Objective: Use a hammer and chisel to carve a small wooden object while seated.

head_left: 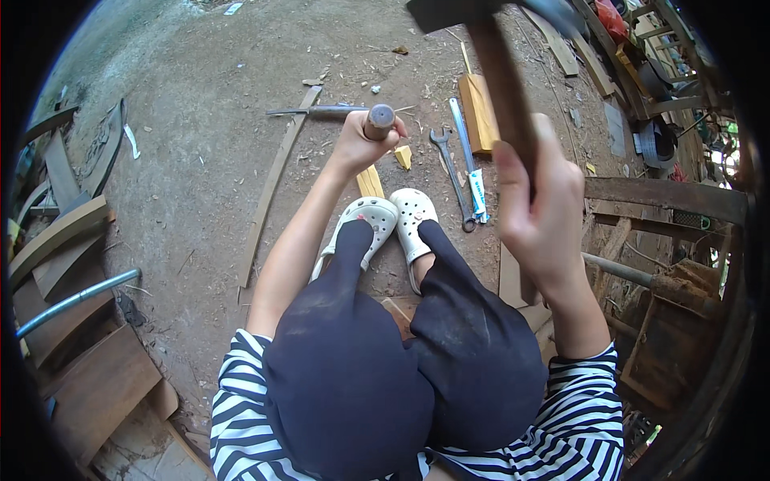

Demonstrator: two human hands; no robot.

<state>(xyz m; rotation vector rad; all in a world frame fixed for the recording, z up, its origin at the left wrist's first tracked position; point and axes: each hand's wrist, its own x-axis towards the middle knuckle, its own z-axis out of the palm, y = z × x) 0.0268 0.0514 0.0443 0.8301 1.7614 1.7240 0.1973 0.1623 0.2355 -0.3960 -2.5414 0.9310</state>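
My right hand (544,208) is raised on the right, fingers wrapped around the wooden handle of a hammer (505,88). The hammer's dark metal head is at the upper edge, partly cut off. Ahead of my shoes, my left hand (358,146) grips an upright chisel (379,120); its round, grey-topped handle is seen nearly end-on and its blade is hidden. Below that hand, a pale wood strip (370,182) runs toward my shoes, its far part hidden. A small yellow wood offcut (403,157) lies to its right. The hammer is apart from the chisel.
A wrench (454,178), a slim blue-and-silver tool (465,144) and a wooden block (479,112) lie right of centre. A long wooden slat (277,188) and dark metal bar (321,110) lie on the left. Curved boards (72,248) are piled far left; wooden framing (666,196) stands right.
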